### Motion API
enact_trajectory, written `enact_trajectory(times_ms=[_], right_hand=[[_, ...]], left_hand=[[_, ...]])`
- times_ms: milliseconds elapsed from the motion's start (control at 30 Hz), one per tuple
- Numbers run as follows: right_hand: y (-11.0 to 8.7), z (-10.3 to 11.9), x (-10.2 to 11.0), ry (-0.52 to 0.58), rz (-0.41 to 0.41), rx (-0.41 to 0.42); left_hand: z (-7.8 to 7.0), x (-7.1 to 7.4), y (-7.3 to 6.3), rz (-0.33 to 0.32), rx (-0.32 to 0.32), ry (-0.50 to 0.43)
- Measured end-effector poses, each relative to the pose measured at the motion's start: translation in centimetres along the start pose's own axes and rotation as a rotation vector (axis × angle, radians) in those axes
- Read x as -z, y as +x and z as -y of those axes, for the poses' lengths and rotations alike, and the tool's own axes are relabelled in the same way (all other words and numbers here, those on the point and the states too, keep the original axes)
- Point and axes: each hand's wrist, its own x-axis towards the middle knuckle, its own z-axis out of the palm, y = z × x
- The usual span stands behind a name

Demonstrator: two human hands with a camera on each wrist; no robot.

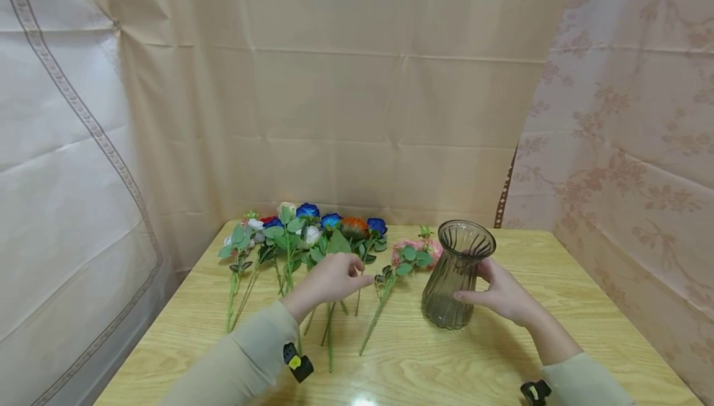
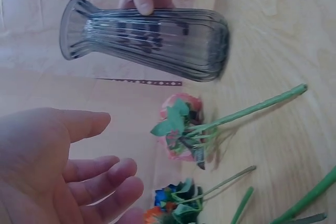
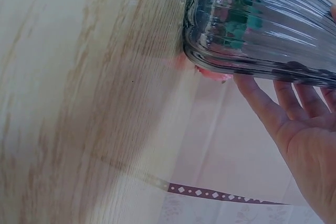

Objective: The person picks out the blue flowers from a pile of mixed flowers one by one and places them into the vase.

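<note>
A smoky grey ribbed glass vase (image 1: 450,288) with a flared rim stands on the right part of the table. My right hand (image 1: 502,294) grips its side, thumb across the near face and the fingers behind the glass. In the right wrist view those fingers lie along the vase wall (image 3: 283,45). My left hand (image 1: 333,277) hovers over the flower stems, fingers loosely bent, with nothing in it. The nearest spray is a pink flower (image 1: 434,250) with green leaves, lying between the left hand and the vase.
Several artificial flowers lie in a row at the table's back left, among them a blue rose (image 1: 308,210), an orange flower (image 1: 354,227) and a white flower (image 1: 312,235). Their green stems point towards me. Beige cloth (image 1: 362,96) hangs behind the wooden table (image 1: 435,372).
</note>
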Motion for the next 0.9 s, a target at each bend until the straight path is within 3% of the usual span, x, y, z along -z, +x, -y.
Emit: enact_trajectory(times_ms=[400, 633, 900], right_hand=[[0.0, 0.0, 0.0, -0.01, -0.008, 0.0], [0.1, -0.1, 0.0, -0.019, -0.014, 0.02], [0.2, -0.2, -0.1, -0.011, -0.012, 0.04]], left_hand=[[-0.3, 2.0, -0.4, -0.099, 0.042, 0.015], [0.3, 2.4, -0.9, -0.138, 0.073, 0.028], [1.7, 1.8, -1.0, -0.11, 0.107, 0.022]])
